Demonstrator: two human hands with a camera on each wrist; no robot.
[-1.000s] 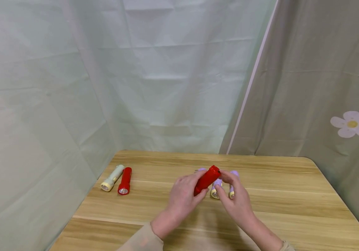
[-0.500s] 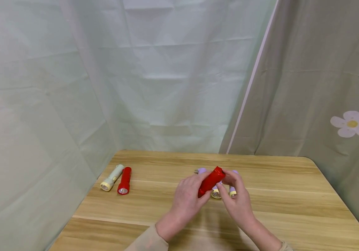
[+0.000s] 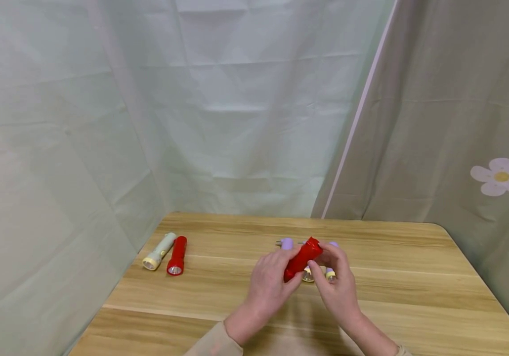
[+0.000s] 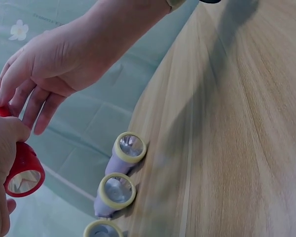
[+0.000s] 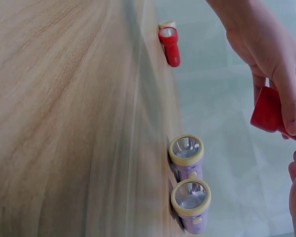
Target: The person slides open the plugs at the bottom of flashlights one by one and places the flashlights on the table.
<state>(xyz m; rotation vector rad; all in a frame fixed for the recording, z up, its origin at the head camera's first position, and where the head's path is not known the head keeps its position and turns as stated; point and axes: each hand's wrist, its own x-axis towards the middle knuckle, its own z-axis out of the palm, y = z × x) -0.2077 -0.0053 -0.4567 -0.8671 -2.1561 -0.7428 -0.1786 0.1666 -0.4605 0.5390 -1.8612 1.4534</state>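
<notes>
My left hand [image 3: 270,277] grips a red flashlight [image 3: 304,258] above the table, held at a slant with its tail end up and to the right. My right hand [image 3: 336,284] has its thumb and fingertips at that tail end, pinching it. In the left wrist view the lens end of the red flashlight [image 4: 23,173] points down, and my right hand [image 4: 64,61] reaches in from above. In the right wrist view my left hand [image 5: 269,44] holds the red flashlight [image 5: 269,111] near its head. Whatever lies under the right fingertips is hidden.
Behind my hands lie lilac flashlights [image 3: 287,243] with yellow rims, partly covered. At the table's left lie another red flashlight [image 3: 177,256] and a pale green flashlight [image 3: 159,252]. Curtains [image 3: 254,123] hang around the wooden table [image 3: 392,296].
Both hands stay on the red flashlight. The left hand and flashlight have shifted slightly right, bringing the tail end closer into the right hand's fingers. The flashlights on the table have not moved.
</notes>
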